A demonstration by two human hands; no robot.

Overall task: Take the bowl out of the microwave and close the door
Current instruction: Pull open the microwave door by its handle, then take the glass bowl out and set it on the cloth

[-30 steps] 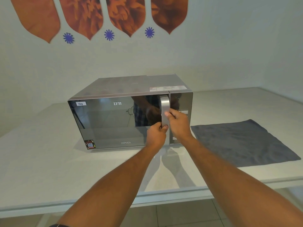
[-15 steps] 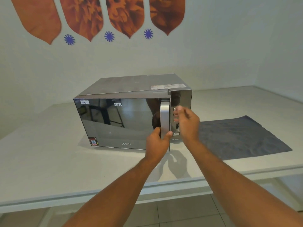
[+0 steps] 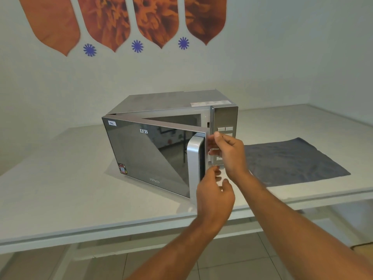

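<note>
On the white surface (image 3: 60, 190) the silver mirror-fronted microwave (image 3: 171, 126) has its door (image 3: 153, 156) partly ajar; no bowl shows inside. The right hand (image 3: 228, 152), grip loosely open, touches the door's free edge; the left hand (image 3: 214, 197), grip open, curls just beside the grey handle (image 3: 193, 158)

Silver microwave (image 3: 171, 104) at table centre, mirrored door (image 3: 153, 154) part-open, swung toward 7 o'clock; bowl unseen.

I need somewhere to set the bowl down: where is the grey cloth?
The grey cloth lies flat on the white table, right of the microwave.
</note>
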